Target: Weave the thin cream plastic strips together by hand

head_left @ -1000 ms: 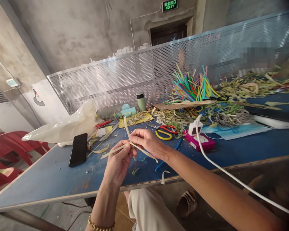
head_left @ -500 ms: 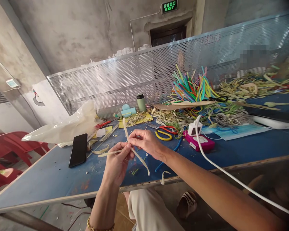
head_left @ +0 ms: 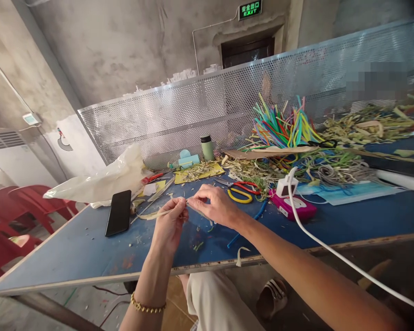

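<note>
Fingers (head_left: 178,208) of left hand (head_left: 168,227) and right hand (head_left: 218,208) pinch a pale strip (head_left: 163,213).

The fingers (head_left: 177,209) hide part of the pale strip (head_left: 163,213).

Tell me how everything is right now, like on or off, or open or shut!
Left hand: pinching the strip
Strip: held, partly hidden
Right hand: fingertips pinched at the strip
Phone: lying down, screen dark
Bottle: upright, lid on
Exit sign: lit
Mask: lying flat, partly covered
Bag: crumpled
</note>
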Tool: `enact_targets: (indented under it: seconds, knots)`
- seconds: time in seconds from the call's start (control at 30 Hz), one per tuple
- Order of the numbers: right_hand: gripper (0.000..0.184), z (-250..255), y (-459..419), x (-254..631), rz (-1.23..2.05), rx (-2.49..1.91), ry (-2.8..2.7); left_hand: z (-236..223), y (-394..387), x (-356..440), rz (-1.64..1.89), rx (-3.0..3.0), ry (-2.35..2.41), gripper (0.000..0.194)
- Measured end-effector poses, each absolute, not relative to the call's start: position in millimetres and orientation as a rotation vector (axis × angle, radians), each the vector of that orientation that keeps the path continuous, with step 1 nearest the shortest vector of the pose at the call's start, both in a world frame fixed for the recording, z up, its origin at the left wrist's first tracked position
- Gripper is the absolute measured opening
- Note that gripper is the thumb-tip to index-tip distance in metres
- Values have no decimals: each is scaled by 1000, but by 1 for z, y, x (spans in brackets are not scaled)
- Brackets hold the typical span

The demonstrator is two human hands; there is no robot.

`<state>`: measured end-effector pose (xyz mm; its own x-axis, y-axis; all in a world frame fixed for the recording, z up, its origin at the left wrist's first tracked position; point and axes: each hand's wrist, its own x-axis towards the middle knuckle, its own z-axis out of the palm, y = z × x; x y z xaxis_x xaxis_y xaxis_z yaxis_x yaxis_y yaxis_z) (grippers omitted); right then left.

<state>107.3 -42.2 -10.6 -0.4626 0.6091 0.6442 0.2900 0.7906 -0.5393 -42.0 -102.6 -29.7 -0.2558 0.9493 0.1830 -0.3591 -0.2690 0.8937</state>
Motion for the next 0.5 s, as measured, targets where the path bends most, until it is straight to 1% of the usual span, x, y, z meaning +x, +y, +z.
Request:
enact_targets:
  seconds: [0.1, 0.33, 0.5]
  knots:
    - [17, -11, -44, 106, 565, -649, -2111, -30, -101, -39, 1679, 988, 930, 34]
    - [23, -9, -46, 106, 638, -608, -2141, -27, -102, -41, 1680, 1010, 904, 33]
    - [19, -9, -46, 106, 659, -599, -2153, -27, -104, -44, 1629, 1030, 920, 36]
